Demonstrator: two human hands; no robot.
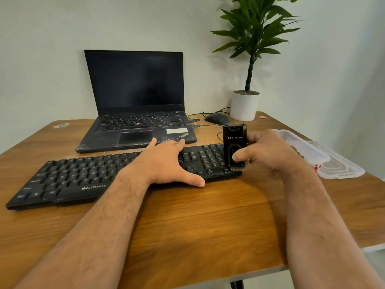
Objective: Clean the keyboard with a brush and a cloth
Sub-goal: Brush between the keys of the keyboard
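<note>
Over keyboard's (116, 174) right end, brush (235, 146) upright within right-hand fingers (241, 156).

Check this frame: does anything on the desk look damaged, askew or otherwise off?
Yes. The laptop has white scuffs and scratches across its palm rest and front edge. The keyboard lies at an angle to the table edge. A whitish blotch marks the far left corner, and a small orange scrap lies near the plant pot.

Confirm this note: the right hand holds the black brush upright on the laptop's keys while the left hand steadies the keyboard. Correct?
Not quite. The head view shows the right hand holding the brush on the right end of the external keyboard, not the laptop. The left hand does steady that keyboard.
</note>
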